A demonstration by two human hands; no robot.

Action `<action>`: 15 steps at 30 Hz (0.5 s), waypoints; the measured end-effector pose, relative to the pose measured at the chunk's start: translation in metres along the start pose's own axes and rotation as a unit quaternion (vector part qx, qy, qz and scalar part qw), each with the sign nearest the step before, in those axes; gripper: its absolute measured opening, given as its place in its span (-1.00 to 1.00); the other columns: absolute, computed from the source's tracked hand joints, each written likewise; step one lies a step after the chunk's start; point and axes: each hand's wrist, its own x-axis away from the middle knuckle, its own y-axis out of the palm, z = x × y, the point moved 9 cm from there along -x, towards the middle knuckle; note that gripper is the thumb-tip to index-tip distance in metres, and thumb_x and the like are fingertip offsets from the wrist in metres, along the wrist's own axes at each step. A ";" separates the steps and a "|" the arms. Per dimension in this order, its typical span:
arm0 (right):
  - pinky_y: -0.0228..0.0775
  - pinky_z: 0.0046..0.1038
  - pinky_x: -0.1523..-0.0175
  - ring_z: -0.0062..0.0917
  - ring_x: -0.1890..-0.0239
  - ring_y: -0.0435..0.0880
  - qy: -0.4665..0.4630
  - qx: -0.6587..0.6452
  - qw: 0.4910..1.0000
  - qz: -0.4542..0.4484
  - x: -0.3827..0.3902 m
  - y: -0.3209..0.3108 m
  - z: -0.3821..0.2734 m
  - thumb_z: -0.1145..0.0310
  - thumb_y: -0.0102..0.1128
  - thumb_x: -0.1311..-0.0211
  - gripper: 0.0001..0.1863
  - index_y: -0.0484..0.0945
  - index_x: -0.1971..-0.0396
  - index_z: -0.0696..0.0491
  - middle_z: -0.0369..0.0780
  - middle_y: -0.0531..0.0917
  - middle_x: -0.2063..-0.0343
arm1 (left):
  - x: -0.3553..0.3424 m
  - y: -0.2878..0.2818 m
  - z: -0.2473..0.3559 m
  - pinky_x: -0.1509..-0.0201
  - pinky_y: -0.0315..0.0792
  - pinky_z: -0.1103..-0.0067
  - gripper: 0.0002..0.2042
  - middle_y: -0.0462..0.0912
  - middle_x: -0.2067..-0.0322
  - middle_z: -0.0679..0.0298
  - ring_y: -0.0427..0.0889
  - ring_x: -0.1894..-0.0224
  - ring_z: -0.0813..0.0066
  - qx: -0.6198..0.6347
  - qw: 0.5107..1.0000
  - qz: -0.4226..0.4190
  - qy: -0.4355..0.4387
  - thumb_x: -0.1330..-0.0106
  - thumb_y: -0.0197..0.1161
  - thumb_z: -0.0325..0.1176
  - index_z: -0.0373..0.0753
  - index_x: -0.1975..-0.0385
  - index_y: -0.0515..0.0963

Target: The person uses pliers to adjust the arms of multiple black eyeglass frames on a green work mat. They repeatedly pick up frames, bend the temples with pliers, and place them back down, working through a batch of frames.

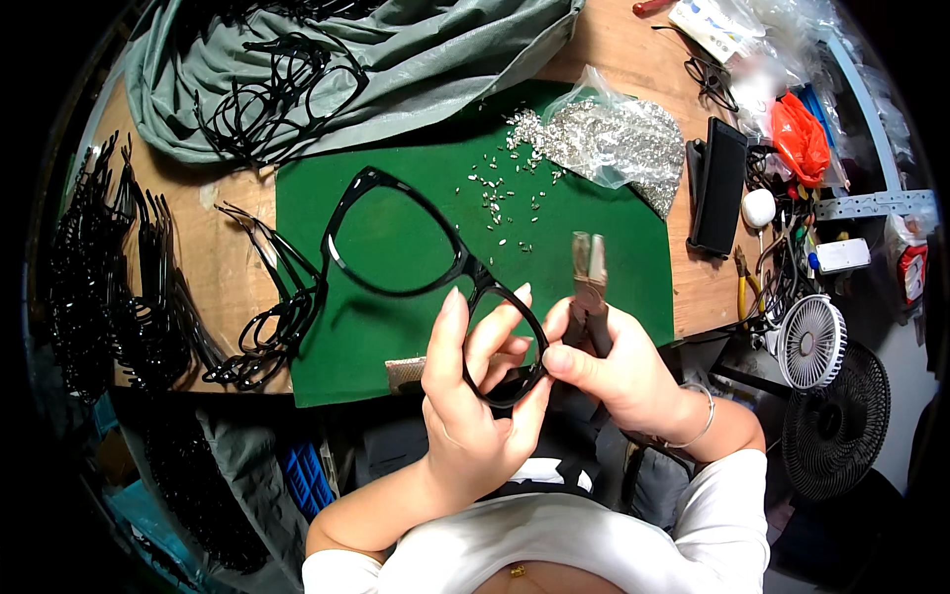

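My left hand [475,406] grips a black eyeglass frame [398,293] by its lower right rim, fingers reaching through the lens opening. The frame is held tilted above a green mat [396,327], its other rim pointing up and left. In my right hand [623,366] is a pair of pliers [591,282], jaws pointing away from me. The right thumb and a finger also touch the frame's rim. Small silvery pieces [495,193] lie scattered on the mat beyond the frame, beside an open clear bag [633,144] full of them.
Heaps of black eyeglass frames [153,287] cover the left side of the table, with more on a grey-green cloth [435,59] at the back. To the right are a black case [717,188], yellow-handled pliers [747,287], an orange-red bag [799,139] and a white fan [811,342].
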 end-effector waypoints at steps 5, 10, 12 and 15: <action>0.24 -0.66 0.26 -0.75 0.39 0.35 0.033 0.005 0.996 -0.082 -0.003 0.015 -0.001 0.30 0.13 -0.11 -0.79 0.38 0.39 0.12 -0.37 0.43 0.47 | -0.010 -0.001 -0.001 0.00 0.40 0.53 -0.17 0.30 0.00 -0.01 0.44 0.07 0.37 0.099 0.987 -0.093 -0.090 0.00 0.17 -0.67 -0.23 -0.17 -0.29; 0.24 -0.57 0.09 -0.68 0.26 0.38 0.028 -0.043 0.986 -0.158 0.000 0.037 -0.017 0.33 0.08 -0.14 -0.81 0.38 0.36 0.13 -0.32 0.45 0.37 | -0.011 -0.010 0.008 -0.01 0.38 0.47 -0.17 0.30 0.00 -0.03 0.47 0.06 0.30 0.178 0.972 -0.098 -0.121 -0.02 0.16 -0.69 -0.24 -0.16 -0.32; 0.26 -0.58 0.09 -0.68 0.26 0.40 0.029 -0.037 0.985 -0.167 0.001 0.039 -0.015 0.32 0.10 -0.13 -0.79 0.38 0.33 0.14 -0.31 0.47 0.35 | -0.009 -0.015 0.009 -0.02 0.37 0.47 -0.15 0.31 -0.01 -0.04 0.47 0.07 0.30 0.203 0.967 -0.082 -0.129 0.01 0.16 -0.71 -0.24 -0.16 -0.32; 0.27 -0.58 0.11 -0.68 0.28 0.42 -0.003 0.038 0.987 -0.159 0.006 0.033 -0.021 0.31 0.12 -0.11 -0.74 0.38 0.29 0.16 -0.33 0.47 0.35 | -0.008 -0.028 0.012 0.01 0.39 0.48 -0.14 0.30 -0.01 -0.05 0.49 0.09 0.31 0.199 0.966 -0.074 -0.145 0.03 0.17 -0.72 -0.23 -0.17 -0.33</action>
